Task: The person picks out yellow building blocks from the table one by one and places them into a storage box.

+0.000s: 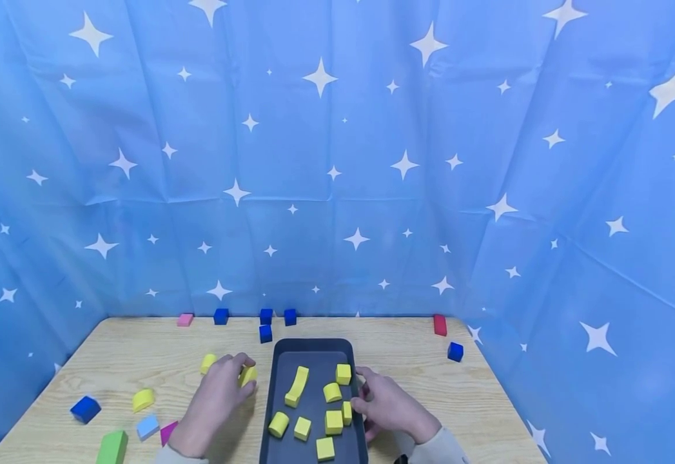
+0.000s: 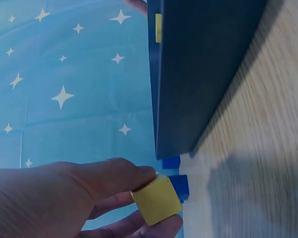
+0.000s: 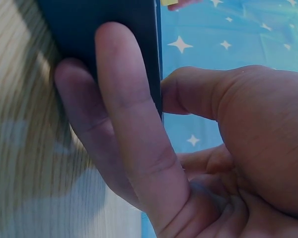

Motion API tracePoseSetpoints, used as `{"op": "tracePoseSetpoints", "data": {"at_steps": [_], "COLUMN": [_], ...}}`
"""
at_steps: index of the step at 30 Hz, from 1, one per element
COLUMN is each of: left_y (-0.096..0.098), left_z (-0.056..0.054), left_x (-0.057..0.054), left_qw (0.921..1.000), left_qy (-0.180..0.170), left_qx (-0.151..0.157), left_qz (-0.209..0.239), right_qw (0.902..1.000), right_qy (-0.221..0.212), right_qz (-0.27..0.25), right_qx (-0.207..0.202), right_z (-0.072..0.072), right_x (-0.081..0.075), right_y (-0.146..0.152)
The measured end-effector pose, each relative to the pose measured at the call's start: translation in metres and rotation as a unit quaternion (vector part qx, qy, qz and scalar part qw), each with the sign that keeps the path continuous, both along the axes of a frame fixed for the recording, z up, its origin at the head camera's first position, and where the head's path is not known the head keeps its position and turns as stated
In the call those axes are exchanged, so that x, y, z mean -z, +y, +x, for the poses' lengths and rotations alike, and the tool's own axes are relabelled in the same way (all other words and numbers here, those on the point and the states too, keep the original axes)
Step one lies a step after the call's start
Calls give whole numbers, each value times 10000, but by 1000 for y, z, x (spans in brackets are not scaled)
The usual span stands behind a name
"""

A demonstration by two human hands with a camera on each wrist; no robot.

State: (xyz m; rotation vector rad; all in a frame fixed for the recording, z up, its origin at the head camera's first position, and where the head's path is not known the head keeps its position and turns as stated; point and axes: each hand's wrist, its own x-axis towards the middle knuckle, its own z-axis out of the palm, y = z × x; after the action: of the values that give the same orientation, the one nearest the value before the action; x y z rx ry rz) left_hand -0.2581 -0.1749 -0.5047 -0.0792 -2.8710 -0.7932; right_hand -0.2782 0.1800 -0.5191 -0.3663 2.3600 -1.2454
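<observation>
My left hand (image 1: 216, 394) pinches a yellow block (image 2: 156, 201) between thumb and fingers, just left of a dark grey tray (image 1: 314, 343). The block's square face shows in the left wrist view. On the tray's other side my right hand (image 1: 392, 406) grips the long wall, thumb at the rim and fingers (image 3: 131, 94) against the outer side. Several yellow blocks lie inside the tray: cubes such as this one (image 1: 334, 422), a cylinder-like piece (image 1: 279, 425) and a long curved piece (image 1: 297, 386).
Left of the tray lie two yellow rounded blocks (image 1: 143, 399), a blue cube (image 1: 85, 409), a green block (image 1: 112, 447), a light blue block (image 1: 148, 427) and a magenta piece (image 1: 168, 432). Blue cubes (image 1: 265, 316) and a pink block (image 1: 185, 319) line the back; a red block (image 1: 440, 325) sits back right.
</observation>
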Motion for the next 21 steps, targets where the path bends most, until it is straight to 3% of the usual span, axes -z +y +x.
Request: {"op": "tracePoseSetpoints", "data": {"at_steps": [10,16,21], "left_y": [18,30,40], "left_z": [0,-5,-8], "left_x": [-11,-21,-23], "left_qw": [9994,9995,9990], "left_qy": [339,204,155], "left_qx": [79,234,419], "left_qz": [-57,-30,-21], "right_qw": [10000,9999,9999], "right_qy": [-31,-127,-98], "right_qz": [27,46,67], "right_qx": [0,6,22], "right_z": [-1,-2,-1], "right_x": [1,-1,-1], "right_y": [-1,0,0]}}
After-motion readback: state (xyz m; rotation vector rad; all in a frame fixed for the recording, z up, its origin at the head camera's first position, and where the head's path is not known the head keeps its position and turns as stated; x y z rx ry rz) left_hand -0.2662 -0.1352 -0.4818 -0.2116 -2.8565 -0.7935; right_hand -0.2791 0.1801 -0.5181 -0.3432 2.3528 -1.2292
